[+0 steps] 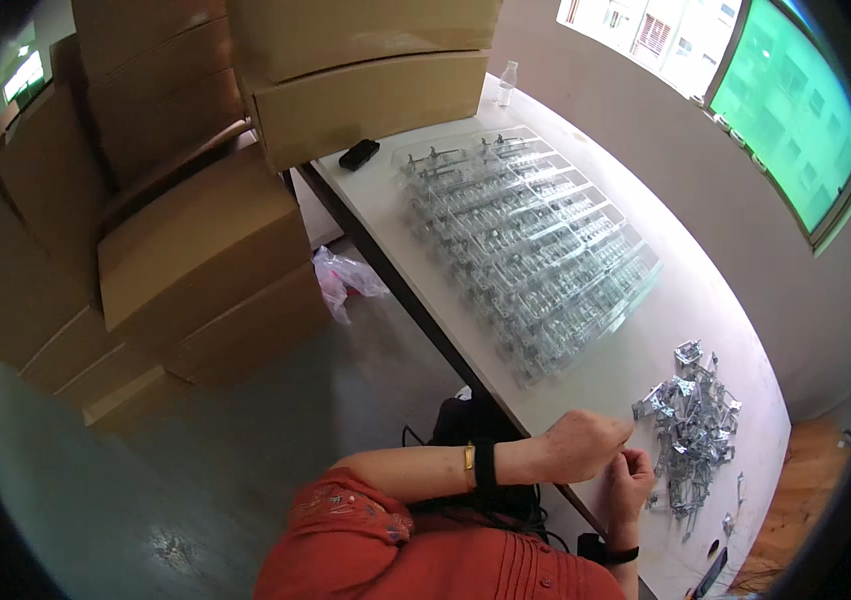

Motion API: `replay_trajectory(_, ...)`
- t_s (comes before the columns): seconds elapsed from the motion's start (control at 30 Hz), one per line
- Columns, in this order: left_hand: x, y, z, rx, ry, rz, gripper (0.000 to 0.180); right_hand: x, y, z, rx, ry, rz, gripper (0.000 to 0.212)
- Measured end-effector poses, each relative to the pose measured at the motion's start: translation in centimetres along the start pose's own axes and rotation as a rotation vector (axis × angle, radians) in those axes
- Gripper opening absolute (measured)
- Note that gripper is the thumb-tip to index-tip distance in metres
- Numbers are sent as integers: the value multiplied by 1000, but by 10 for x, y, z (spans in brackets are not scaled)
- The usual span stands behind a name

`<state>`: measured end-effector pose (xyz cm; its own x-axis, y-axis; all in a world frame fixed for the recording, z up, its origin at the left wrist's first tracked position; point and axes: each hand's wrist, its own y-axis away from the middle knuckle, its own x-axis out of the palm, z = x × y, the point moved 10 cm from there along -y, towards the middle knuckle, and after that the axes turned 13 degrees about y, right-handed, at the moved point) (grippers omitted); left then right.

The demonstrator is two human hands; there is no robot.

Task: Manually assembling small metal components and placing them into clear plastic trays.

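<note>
My left hand reaches in over the near edge of the white table with its fingers bent and pressed together. Close beside it is my right hand, also closed, its fingertips almost meeting the left ones. Whatever the two hands hold is hidden by the fingers. Just to their right lies a heap of small silvery metal parts, tangled together. Farther back rests a stack of clear plastic trays with rows of compartments. A few metal parts sit upright in the far row.
Large cardboard boxes are piled at the left, and another box stands on the table's far end. A black phone-like object and a clear bottle lie near it. A pen-like object is at the near right edge.
</note>
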<state>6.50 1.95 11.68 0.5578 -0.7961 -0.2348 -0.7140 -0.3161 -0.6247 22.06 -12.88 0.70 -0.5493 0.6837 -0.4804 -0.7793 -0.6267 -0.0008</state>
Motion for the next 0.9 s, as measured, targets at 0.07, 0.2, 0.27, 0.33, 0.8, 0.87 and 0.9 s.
replay_trajectory(0.07,14,2,20,-39,-24,5,15,2,2,2,-42,24,-12,6)
replay_trajectory(0.2,22,5,62,-149,17,-60,15,3,11,16,-127,84,-53,6)
replay_trajectory(0.27,22,7,77,-203,45,-82,15,2,12,16,-158,113,-77,6)
replay_trajectory(0.33,22,14,93,-263,100,-125,17,3,16,22,-236,202,-97,6)
replay_trajectory(0.8,24,25,82,-190,92,-54,16,4,19,27,-279,294,-176,5)
replay_trajectory(0.87,25,25,83,-200,87,-38,17,4,19,27,-287,320,-193,5)
replay_trajectory(0.9,23,25,82,-190,83,-63,18,0,20,27,-327,337,-230,5)
